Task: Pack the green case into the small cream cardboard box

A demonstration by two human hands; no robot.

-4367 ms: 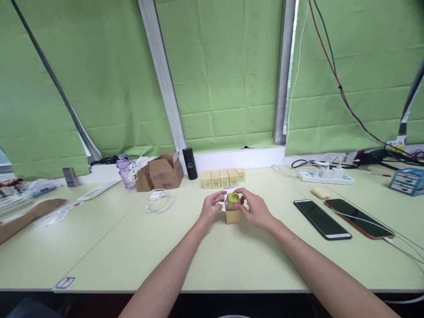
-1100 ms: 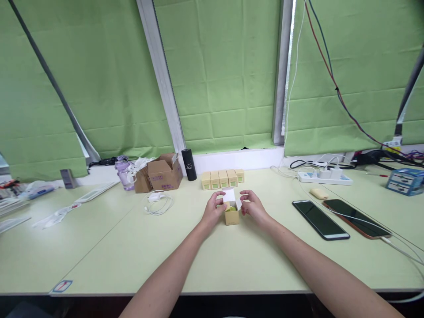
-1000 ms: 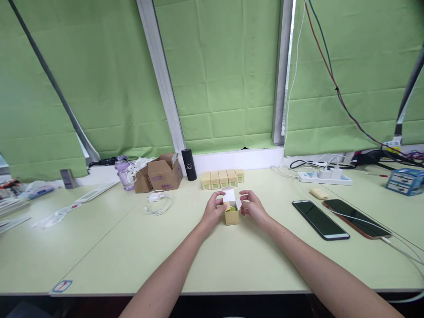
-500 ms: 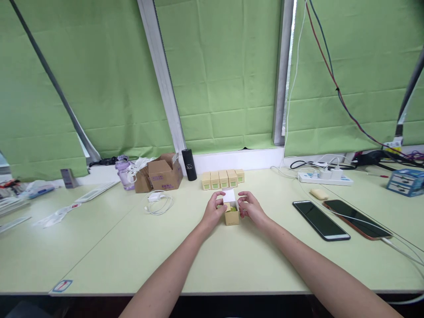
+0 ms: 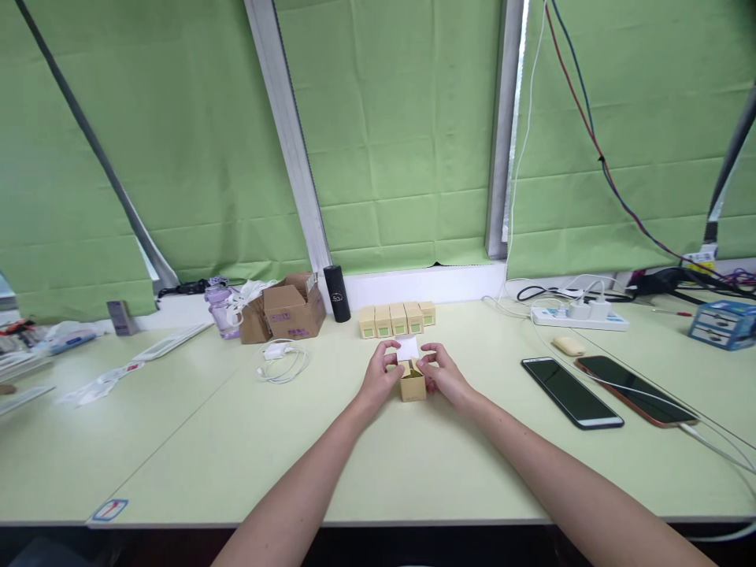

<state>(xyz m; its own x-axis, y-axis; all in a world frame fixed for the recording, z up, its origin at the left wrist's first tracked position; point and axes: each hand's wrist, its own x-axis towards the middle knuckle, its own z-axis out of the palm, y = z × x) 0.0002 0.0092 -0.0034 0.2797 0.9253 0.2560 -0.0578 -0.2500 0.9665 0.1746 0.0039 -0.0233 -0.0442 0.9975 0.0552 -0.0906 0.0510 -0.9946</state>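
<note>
A small yellow cardboard box (image 5: 413,389) stands on the pale green table (image 5: 378,465) in front of me. Its white lid flap (image 5: 407,349) points up and back. My left hand (image 5: 379,377) pinches the box's left side, thumb and fingers at the top edge. My right hand (image 5: 443,374) presses on the right side, fingers folding a side flap inward over the opening. The green item inside is hidden now. Behind the box a row of several matching yellow boxes (image 5: 398,319) stands closed.
Two phones (image 5: 572,391) (image 5: 635,389) lie to the right, with a power strip (image 5: 581,316) and cables behind. A brown carton (image 5: 294,306), a black cylinder (image 5: 337,293), a purple bottle (image 5: 218,309) and a white cable (image 5: 283,360) are at the back left.
The green item went down into the box. My hands have since closed in on the box top, and the right fingers have moved left over the opening, covering the green item.
</note>
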